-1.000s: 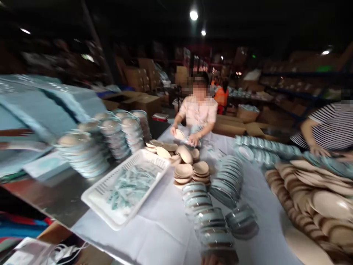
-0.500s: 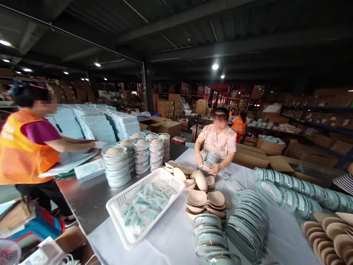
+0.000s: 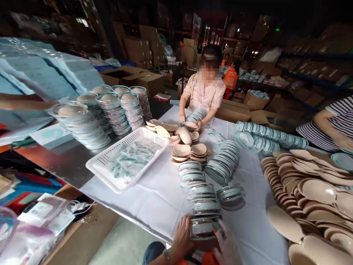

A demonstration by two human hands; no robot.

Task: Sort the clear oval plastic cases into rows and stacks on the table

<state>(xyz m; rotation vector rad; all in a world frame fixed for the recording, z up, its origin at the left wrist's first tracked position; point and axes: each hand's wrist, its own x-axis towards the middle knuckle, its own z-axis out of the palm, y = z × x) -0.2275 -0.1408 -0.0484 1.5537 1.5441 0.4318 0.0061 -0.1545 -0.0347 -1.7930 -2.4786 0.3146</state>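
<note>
A row of round clear plastic cases with pale blue edges (image 3: 202, 189) lies on the white-covered table, running toward me. At its near end, my left hand (image 3: 182, 232) is closed against the left side of the cases. My right hand (image 3: 226, 239), slightly blurred, grips the same end from the right, its fingers bent round the edge. The cases between my hands stand on edge. To their right is a short stack of similar cases (image 3: 230, 194). Beyond it leans a larger row (image 3: 223, 162). Paired beige bra cups (image 3: 190, 150) sit behind the near row.
A white perforated basket (image 3: 92, 165) of small packets stands left of centre. Tall stacks of cases (image 3: 82, 125) rise at back left. Many beige cups (image 3: 311, 198) cover the right side. A co-worker (image 3: 205, 90) handles cases opposite; a striped-sleeved person (image 3: 325, 125) is at right.
My view has tilted down and moved toward the right. Both my hands, out of sight before, now hold the near end of the case row. The co-worker opposite still handles cases.
</note>
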